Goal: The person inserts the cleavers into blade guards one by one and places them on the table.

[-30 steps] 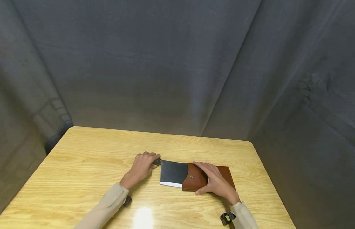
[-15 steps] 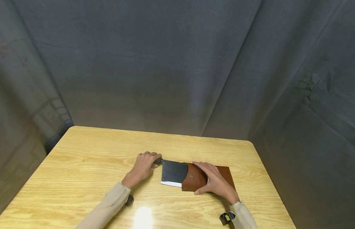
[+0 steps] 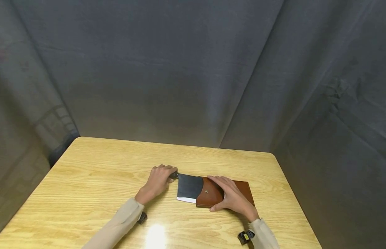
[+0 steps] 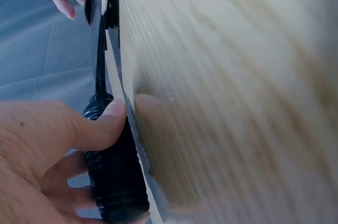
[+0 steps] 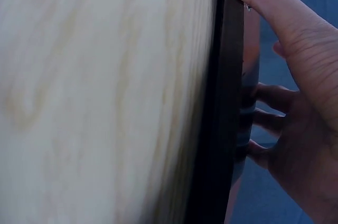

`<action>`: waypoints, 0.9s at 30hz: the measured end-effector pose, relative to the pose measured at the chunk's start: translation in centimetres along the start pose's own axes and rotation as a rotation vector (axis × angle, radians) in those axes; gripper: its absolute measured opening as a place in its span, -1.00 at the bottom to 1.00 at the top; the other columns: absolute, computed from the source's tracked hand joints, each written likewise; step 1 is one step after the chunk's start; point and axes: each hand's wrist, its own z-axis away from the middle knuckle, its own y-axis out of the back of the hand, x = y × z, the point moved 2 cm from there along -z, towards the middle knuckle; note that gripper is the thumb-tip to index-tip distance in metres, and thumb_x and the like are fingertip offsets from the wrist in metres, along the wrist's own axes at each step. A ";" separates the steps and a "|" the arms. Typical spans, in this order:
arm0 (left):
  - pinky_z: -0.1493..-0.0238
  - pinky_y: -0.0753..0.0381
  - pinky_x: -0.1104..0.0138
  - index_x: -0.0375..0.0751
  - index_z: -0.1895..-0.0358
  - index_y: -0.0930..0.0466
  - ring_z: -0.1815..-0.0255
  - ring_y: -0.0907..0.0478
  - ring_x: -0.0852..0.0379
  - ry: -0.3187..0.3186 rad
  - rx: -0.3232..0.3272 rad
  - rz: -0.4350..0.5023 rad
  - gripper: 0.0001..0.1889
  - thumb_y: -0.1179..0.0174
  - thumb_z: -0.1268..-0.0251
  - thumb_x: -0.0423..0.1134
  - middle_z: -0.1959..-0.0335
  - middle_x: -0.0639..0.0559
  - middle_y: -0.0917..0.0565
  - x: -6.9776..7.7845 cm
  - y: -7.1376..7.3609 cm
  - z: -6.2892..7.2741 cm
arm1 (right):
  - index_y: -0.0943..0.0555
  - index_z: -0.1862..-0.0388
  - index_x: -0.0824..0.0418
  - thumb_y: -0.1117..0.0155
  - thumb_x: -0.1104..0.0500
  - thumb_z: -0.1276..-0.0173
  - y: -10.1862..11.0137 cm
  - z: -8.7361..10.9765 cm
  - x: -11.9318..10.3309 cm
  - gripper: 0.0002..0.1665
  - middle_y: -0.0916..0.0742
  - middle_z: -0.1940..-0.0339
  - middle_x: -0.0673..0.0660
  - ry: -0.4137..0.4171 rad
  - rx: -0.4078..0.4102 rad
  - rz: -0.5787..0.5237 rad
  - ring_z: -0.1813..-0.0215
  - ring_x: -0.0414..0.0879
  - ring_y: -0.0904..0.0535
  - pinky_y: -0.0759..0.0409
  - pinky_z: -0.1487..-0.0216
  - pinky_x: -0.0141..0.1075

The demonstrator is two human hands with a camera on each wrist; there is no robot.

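A cleaver (image 3: pixel 189 187) with a dark blade and a bright edge lies flat, its front part hidden inside a brown leather sheath (image 3: pixel 209 198). My left hand (image 3: pixel 157 180) grips its ridged black handle (image 4: pixel 117 182), thumb laid along the near side in the left wrist view. On the right, my right hand (image 3: pixel 234 196) holds the sheath from above. Its thumb is at the near edge and its fingers reach over the top. In the right wrist view, the sheath's dark edge (image 5: pixel 224 102) stands between the thumb and the other fingers.
Everything rests on a light wood-grain table (image 3: pixel 102 173) with rounded far corners. Grey curtains (image 3: pixel 149 86) hang behind it and at both sides. Each wrist wears a small black device, such as the right wrist camera (image 3: pixel 245 237).
The left hand has moved slightly right with the cleaver, and less of the blade shows outside the sheath. The right hand and sheath have shifted a little left.
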 end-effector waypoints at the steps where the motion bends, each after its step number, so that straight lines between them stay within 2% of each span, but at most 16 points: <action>1: 0.30 -0.72 -0.03 -0.13 0.00 -0.76 0.23 -0.73 -0.16 -0.003 0.001 0.002 -0.60 -0.57 -0.02 -0.35 0.15 -0.06 -0.81 0.0 0.0 0.0 | -0.31 -0.64 -0.18 -0.76 -0.33 0.13 0.0 0.0 0.0 0.34 -0.48 -0.55 0.20 -0.002 -0.001 0.000 -0.56 0.32 -0.32 -0.19 -0.46 0.47; 10: 0.27 -0.73 -0.08 -0.15 -0.02 -0.76 0.20 -0.74 -0.20 0.003 -0.022 0.014 -0.60 -0.56 -0.04 -0.37 0.13 -0.09 -0.81 0.0 0.3 -0.1 | -0.31 -0.65 -0.18 -0.75 -0.33 0.13 -0.1 -0.1 0.0 0.34 -0.48 -0.56 0.20 0.005 -0.004 0.010 -0.57 0.31 -0.33 -0.19 -0.48 0.44; 16: 0.29 -0.72 -0.13 -0.11 -0.03 -0.75 0.19 -0.73 -0.22 0.030 -0.083 0.046 -0.62 -0.53 -0.10 -0.34 0.09 -0.07 -0.81 -0.1 0.6 0.4 | -0.29 -0.67 0.00 -0.74 -0.31 0.09 0.0 0.0 -0.5 0.37 -0.44 -0.59 0.27 0.000 -0.049 0.044 -0.60 0.33 -0.29 0.09 -0.52 0.51; 19: 0.30 -0.72 -0.13 -0.09 -0.04 -0.74 0.19 -0.72 -0.22 0.032 -0.106 0.054 -0.63 -0.52 -0.14 -0.32 0.07 -0.06 -0.81 -0.1 0.6 0.5 | -0.24 -0.68 0.08 -0.74 -0.31 0.09 0.3 0.1 -0.5 0.42 -0.40 -0.60 0.29 -0.015 -0.079 0.050 -0.61 0.35 -0.24 0.16 -0.51 0.54; 23: 0.29 -0.73 -0.11 -0.09 -0.04 -0.74 0.19 -0.72 -0.22 0.025 -0.101 0.055 -0.64 -0.51 -0.14 -0.30 0.06 -0.06 -0.81 -0.1 0.5 0.4 | -0.17 -0.70 0.13 -0.74 -0.30 0.09 0.6 0.2 -0.2 0.48 -0.34 -0.63 0.29 -0.008 -0.111 0.050 -0.63 0.36 -0.19 0.17 -0.54 0.50; 27: 0.28 -0.74 -0.10 -0.12 -0.04 -0.74 0.21 -0.73 -0.21 0.025 -0.081 0.056 -0.62 -0.53 -0.11 -0.32 0.08 -0.08 -0.81 -0.2 0.6 0.4 | -0.17 -0.71 0.07 -0.73 -0.31 0.06 0.5 -0.1 0.2 0.45 -0.34 -0.64 0.28 0.017 -0.114 0.031 -0.64 0.36 -0.18 0.13 -0.55 0.47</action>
